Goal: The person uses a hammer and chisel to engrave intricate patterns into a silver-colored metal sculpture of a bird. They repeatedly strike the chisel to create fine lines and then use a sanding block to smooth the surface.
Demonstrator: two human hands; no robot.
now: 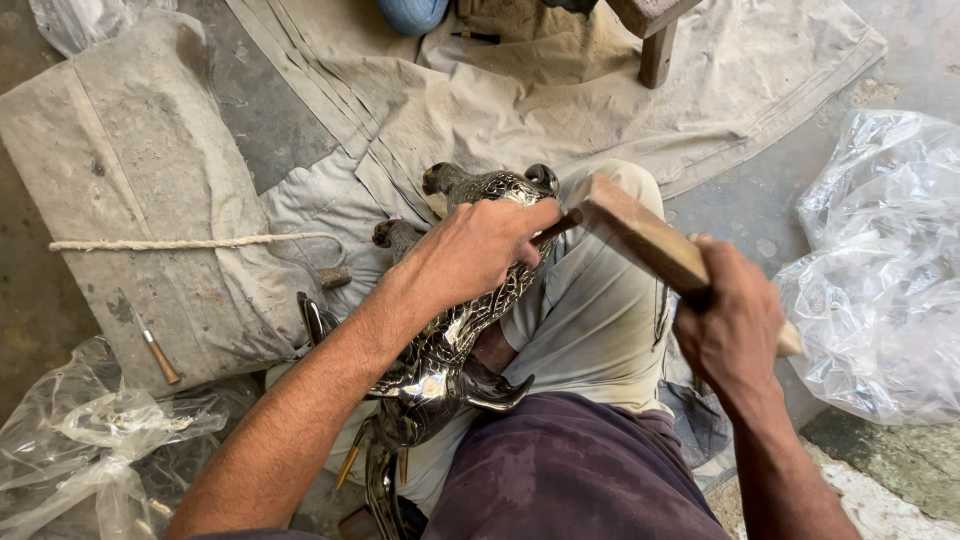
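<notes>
1. A shiny metal animal [455, 340] lies on the person's lap, in the middle of the frame.
2. The left hand [480, 250] is closed on a thin tool [556, 226] and rests on the animal.
3. The right hand [730, 335] is wrapped tight around a wood block [640, 238], just right of the tool.
4. A cloth [500, 110] covers the floor above.
5. Clear plastic bags [880, 270] lie at the right edge.
6. A rope [190, 242] and a small awl [155, 350] lie at the left.
</notes>
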